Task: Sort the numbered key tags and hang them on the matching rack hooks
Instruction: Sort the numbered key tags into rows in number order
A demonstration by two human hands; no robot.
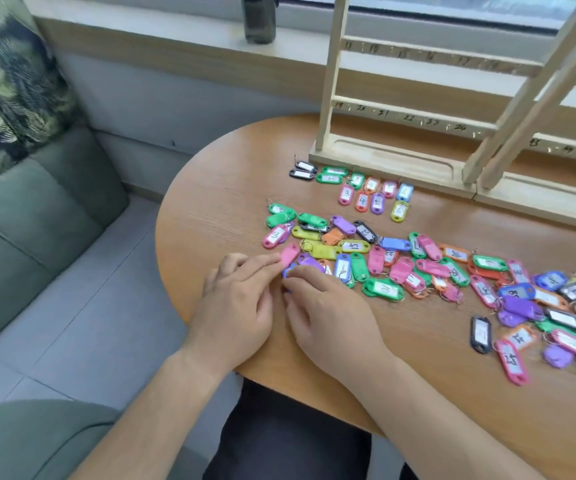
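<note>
Several coloured plastic key tags (394, 265) with handwritten numbers lie scattered across the wooden table (217, 202). A small sorted group (362, 194) showing 3, 4 and 5 lies near the rack base. The pale wooden rack (401, 116) with numbered hooks stands at the back right. My left hand (238, 303) pinches a pink tag (288, 255) at its fingertips. My right hand (324, 310) lies beside it, fingertips on a blue tag (288, 271) that is mostly hidden under the fingers.
A green sofa (37, 216) with a patterned cushion (6, 81) stands to the left. A dark bottle (259, 19) stands on the window sill. The table's curved edge runs just under my wrists.
</note>
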